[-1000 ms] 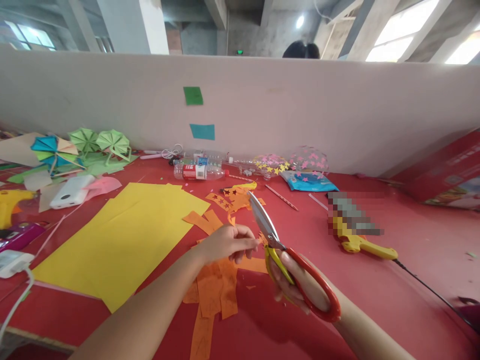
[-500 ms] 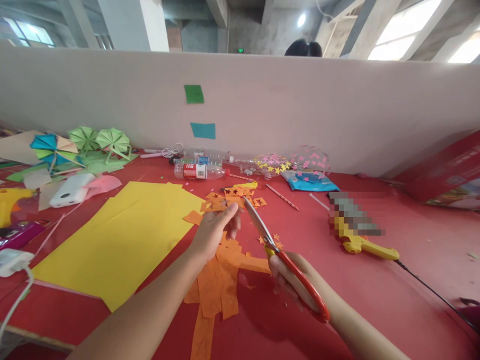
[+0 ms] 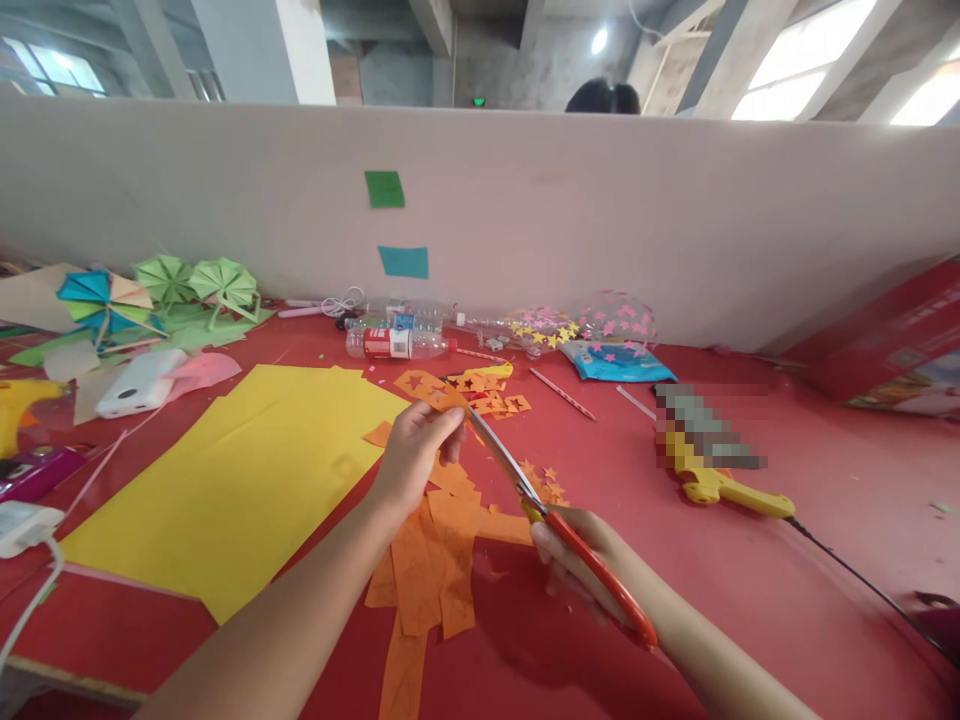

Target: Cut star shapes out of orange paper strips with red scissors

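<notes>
The left hand (image 3: 416, 445) is narrowed to a pinch on an orange strip (image 3: 446, 397), thumb on the near side; its fingers hide part of the grip. The right hand (image 3: 585, 555) is wrapped around the handles of the scissors (image 3: 502, 458), whose tips point away to the left and meet or nearly meet the strip just beside the left thumb. The blades look almost closed, though at this angle I cannot be sure.

For a clean cut, the left fingers would best pinch close to the line but clear of the blades — the thumb looks near enough to nick. Better to turn the paper than twist the scissors, and to use the tips for tight corners.

Under the blades lie loose orange stars (image 3: 550, 476), small enough to be swept aside by a careless sleeve. Nearer the body is a pile of orange paper (image 3: 424, 560) — partly under the left hand. Star-holed scraps (image 3: 495, 402) lie just past the tips; the yellow sheets (image 3: 247, 470) cover the bench (image 3: 750, 600) to the left.
</notes>
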The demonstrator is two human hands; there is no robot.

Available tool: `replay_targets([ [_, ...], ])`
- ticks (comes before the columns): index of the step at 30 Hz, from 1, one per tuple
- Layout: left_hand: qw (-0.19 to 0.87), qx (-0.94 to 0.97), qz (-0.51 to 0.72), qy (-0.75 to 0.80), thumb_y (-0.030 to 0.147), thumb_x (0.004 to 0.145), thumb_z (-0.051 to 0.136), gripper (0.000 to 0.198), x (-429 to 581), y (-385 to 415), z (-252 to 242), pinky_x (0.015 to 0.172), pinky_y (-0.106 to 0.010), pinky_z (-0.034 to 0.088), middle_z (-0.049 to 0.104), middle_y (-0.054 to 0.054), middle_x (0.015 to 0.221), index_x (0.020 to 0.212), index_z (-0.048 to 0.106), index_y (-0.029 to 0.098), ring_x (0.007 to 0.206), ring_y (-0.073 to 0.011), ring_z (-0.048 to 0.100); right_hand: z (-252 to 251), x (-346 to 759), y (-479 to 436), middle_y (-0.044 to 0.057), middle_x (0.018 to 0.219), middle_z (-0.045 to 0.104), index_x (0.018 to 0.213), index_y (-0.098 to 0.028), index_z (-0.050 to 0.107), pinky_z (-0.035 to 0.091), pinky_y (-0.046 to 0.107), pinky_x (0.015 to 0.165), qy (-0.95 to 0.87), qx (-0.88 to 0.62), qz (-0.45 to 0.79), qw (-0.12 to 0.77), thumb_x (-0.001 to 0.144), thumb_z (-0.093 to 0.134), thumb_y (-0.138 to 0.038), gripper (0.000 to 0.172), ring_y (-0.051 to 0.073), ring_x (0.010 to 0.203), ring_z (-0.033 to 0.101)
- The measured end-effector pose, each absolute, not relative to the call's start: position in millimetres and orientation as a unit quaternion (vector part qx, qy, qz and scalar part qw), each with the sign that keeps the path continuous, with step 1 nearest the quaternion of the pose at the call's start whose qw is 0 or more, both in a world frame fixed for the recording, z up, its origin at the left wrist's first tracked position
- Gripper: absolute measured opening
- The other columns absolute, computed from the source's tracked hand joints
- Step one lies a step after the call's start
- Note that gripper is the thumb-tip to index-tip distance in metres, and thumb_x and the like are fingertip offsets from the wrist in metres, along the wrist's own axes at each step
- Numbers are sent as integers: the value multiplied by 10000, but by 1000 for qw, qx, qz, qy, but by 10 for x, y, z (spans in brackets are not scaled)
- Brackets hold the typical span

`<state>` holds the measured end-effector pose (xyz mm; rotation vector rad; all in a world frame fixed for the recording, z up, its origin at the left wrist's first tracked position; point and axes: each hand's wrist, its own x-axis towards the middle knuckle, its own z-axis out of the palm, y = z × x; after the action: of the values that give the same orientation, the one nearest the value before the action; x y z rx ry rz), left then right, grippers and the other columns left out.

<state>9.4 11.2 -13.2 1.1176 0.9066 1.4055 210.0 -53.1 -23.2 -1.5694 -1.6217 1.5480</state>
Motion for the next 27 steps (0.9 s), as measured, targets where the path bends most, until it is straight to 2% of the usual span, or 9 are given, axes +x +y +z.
replay_targets([
  [11, 507, 503, 577, 397, 310, 795, 626, 181, 67, 110, -108, 442, -182, 373, 552, 41, 566, 692, 588, 166, 461, -58, 491, -236, 2140, -547, -68, 423, 469, 637, -212, 454, 278, 169, 290, -590, -550, 560, 190, 679, 464, -837, 626, 64, 307, 392],
  [15, 497, 506, 577, 405, 315, 796, 626, 183, 69, 109, -116, 435, -180, 369, 545, 39, 571, 693, 588, 168, 460, -58, 486, -249, 2145, -555, -88, 398, 414, 644, -213, 457, 294, 170, 301, -589, -551, 559, 193, 643, 457, -871, 658, 67, 312, 393],
  [18, 493, 506, 573, 415, 334, 791, 635, 198, 67, 108, -116, 439, -180, 375, 547, 37, 574, 691, 588, 169, 467, -60, 486, -253, 2138, -554, -82, 398, 428, 650, -216, 463, 300, 168, 300, -575, -567, 560, 183, 652, 470, -855, 639, 80, 327, 428],
  [23, 497, 504, 570, 418, 348, 784, 640, 207, 62, 107, -109, 445, -184, 377, 542, 39, 567, 691, 587, 170, 467, -64, 481, -199, 2106, -549, -35, 471, 569, 641, -206, 447, 285, 164, 300, -562, -574, 570, 172, 722, 477, -767, 568, 34, 272, 361],
  [27, 501, 503, 569, 415, 340, 782, 637, 198, 62, 108, -106, 446, -187, 373, 543, 41, 567, 695, 587, 170, 466, -64, 479, -156, 2094, -545, -52, 446, 530, 630, -209, 434, 263, 155, 287, -572, -569, 566, 170, 749, 490, -720, 528, 33, 268, 349],
])
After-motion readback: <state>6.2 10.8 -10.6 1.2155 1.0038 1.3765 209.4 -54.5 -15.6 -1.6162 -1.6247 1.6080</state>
